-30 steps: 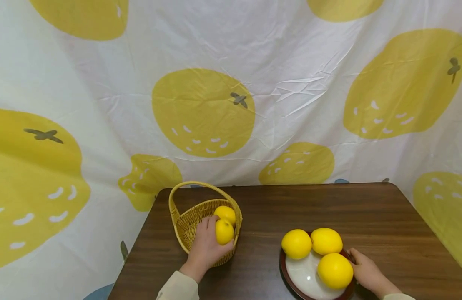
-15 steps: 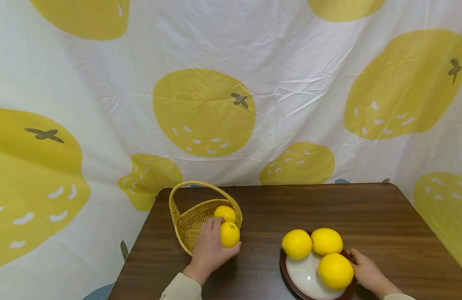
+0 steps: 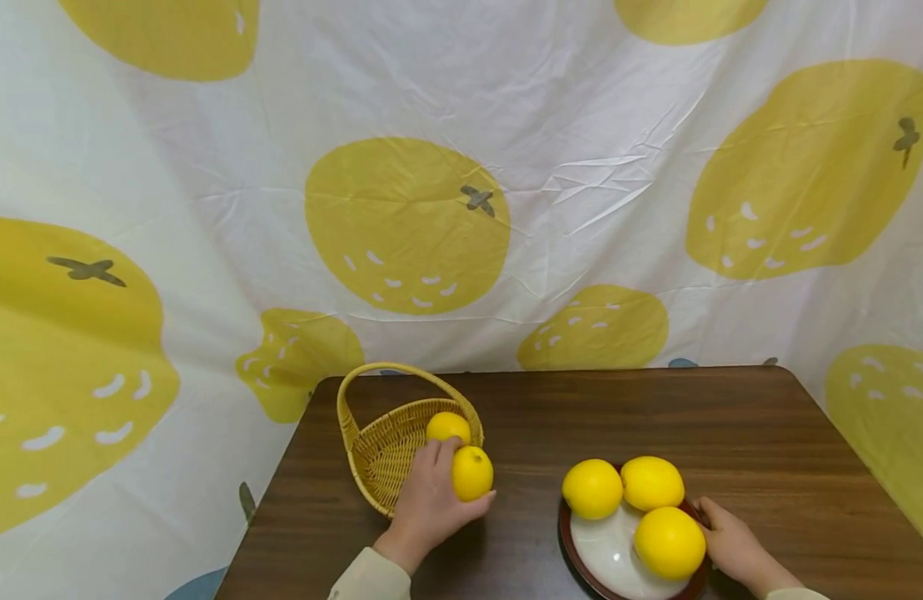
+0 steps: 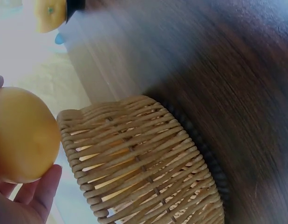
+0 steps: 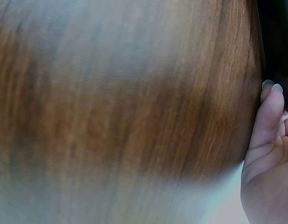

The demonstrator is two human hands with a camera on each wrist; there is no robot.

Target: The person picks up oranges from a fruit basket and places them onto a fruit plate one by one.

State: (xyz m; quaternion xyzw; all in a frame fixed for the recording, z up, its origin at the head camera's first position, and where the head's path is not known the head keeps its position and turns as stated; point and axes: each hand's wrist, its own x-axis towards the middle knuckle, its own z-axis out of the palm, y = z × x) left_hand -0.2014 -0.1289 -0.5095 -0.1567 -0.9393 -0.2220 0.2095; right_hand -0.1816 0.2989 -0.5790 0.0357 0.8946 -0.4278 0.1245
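Observation:
My left hand (image 3: pixel 434 500) holds a yellow lemon (image 3: pixel 472 473) at the near right rim of a wicker basket (image 3: pixel 386 442). In the left wrist view that lemon (image 4: pixel 25 135) is beside the basket's upper edge, pinched between fingers and thumb. Another lemon (image 3: pixel 448 427) lies inside the basket, partly hidden behind my fingers. On the right, my right hand (image 3: pixel 739 546) grips the brown rim of a white plate (image 3: pixel 607 558), its fingers partly hidden by the plate. Three lemons rest on that plate: a left one (image 3: pixel 592 489), a back one (image 3: pixel 652 483) and a front one (image 3: pixel 670 543).
A dark wooden table (image 3: pixel 536 425) carries the basket and the plate. The basket's tall arched handle (image 3: pixel 401 367) rises over its opening. Behind the table hangs a white cloth (image 3: pixel 581 100) printed with big lemons.
My left hand has drawn the lemon rightward and slightly nearer, from inside the basket to its right rim. The right hand and the plate have stayed put.

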